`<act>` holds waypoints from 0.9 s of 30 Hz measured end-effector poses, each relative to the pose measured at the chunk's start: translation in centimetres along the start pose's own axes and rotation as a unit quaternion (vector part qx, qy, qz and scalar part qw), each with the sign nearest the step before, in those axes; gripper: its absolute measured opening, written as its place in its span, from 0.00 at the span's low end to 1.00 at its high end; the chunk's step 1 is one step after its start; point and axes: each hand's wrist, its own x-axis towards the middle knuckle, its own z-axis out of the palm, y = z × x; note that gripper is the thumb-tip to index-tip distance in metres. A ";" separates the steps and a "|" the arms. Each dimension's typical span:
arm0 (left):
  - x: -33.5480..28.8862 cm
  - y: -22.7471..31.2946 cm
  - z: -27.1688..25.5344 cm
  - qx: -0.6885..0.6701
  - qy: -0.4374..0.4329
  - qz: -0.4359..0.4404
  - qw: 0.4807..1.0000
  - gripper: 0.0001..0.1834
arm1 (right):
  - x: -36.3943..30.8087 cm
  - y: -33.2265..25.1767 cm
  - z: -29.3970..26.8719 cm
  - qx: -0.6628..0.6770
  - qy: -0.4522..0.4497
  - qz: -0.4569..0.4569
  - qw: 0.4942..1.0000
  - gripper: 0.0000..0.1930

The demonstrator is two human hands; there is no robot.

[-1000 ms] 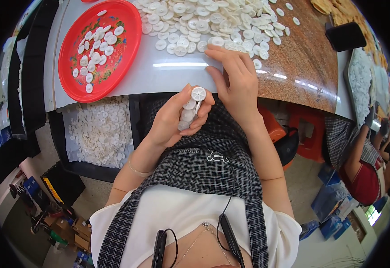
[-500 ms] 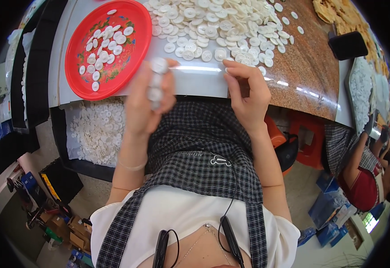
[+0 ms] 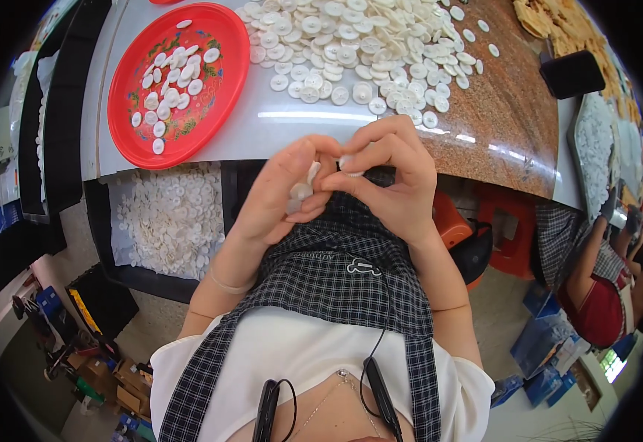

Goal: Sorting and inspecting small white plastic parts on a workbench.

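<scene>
Wearing a black-and-white checked cloth apron (image 3: pixel 314 272), a person is cupping a few small, round, white plastic discs (image 3: pixel 301 191) in the left hand (image 3: pixel 271 195) and pinching another white disc (image 3: pixel 345 160) with the right hand (image 3: pixel 399 173). Beyond, a round, red, flower-patterned tray (image 3: pixel 222 110) is holding scattered discs beside a large white heap (image 3: pixel 351 44) that is covering part of the glossy tabletop (image 3: pixel 266 136).

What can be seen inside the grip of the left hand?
A few small, round, white, plastic-looking discs show between the thumb and curled fingers of the left hand. Whatever lies deeper in the palm is covered, so their number cannot be told.
</scene>
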 end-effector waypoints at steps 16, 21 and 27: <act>-0.1 -0.9 -1.9 0.019 -0.063 0.035 0.997 0.18 | 1.1 2.2 0.9 0.190 -0.030 0.071 0.979 0.05; -0.4 -0.6 -2.2 0.084 -0.029 0.093 0.992 0.19 | 2.3 2.3 2.3 -0.192 -0.075 -0.066 0.976 0.12; -0.4 -0.4 -2.0 0.114 -0.025 0.101 0.988 0.23 | 0.9 3.2 1.6 -0.282 -0.093 -0.097 0.950 0.15</act>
